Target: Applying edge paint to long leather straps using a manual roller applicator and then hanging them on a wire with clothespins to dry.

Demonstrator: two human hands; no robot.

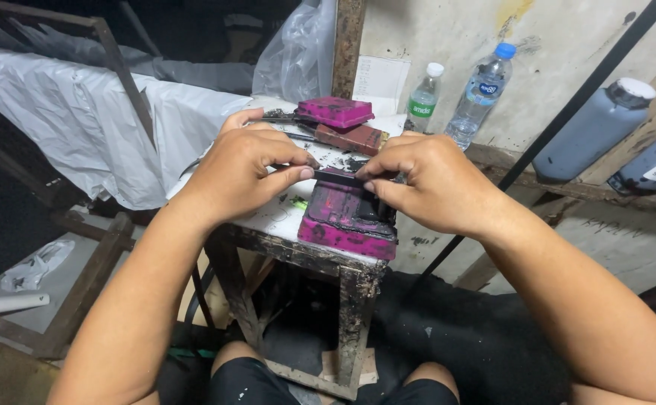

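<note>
- A thin dark strip (341,177) is held flat between both hands, right over a pink, ink-stained box (347,217) at the near right corner of the small table (283,217).
- The left hand (242,169) pinches the strip's left end, thumb and fingers closed on it.
- The right hand (425,180) pinches the right end the same way.
- To do this well, I think both hands should keep the strip level and press evenly, so it sits straight on the box.
- Farther back on the table lie a pink lid (334,111) and a reddish-brown block (350,139).
- The table top is white and smeared with black ink; its legs are dirty.
- Two clear bottles (455,97) stand by the far wall.
- Two big grey bottles (598,131) lean at the right.
- White plastic sheet (80,120) hangs at the left.
</note>
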